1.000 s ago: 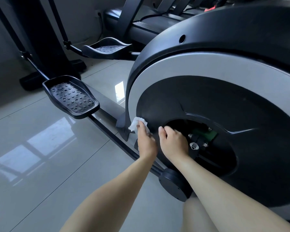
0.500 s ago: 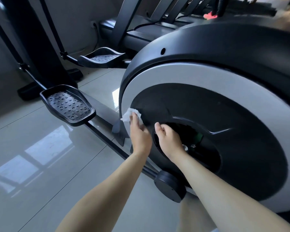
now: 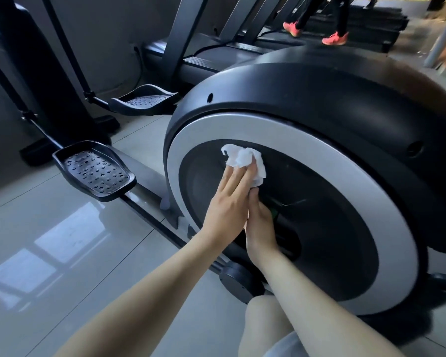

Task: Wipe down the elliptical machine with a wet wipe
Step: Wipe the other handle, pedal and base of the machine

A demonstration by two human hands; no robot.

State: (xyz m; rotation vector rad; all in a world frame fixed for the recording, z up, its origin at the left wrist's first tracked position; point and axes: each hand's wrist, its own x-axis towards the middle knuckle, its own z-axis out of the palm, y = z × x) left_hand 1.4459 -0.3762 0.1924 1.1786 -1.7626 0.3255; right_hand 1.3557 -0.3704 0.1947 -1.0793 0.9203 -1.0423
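Left hand (image 3: 228,202) was up on the elliptical machine (image 3: 319,99), fingers straight and close together, a wide flat grip pressing the wet wipe (image 3: 242,157) against the dark inner disc (image 3: 332,228) of the wheel housing. The wipe was bunched and white, sitting under and just past the fingertips, near the upper left of that disc and just inside the silver ring (image 3: 332,150).

Right hand (image 3: 262,225) sat just beside and below the left, touching it, back of the hand to the camera. One digit pointed up toward the wipe's lower edge; the rest were hidden against the disc by the dark opening (image 3: 289,240), so I could not tell how that grip stood.

Off to the left, the near pedal (image 3: 95,171) hung above the glossy tiled floor (image 3: 49,253), the far pedal (image 3: 144,99) behind it. A bare knee (image 3: 263,320) showed below the arms. At the back, a treadmill (image 3: 216,52), and a person's pink shoes (image 3: 335,38) on it.
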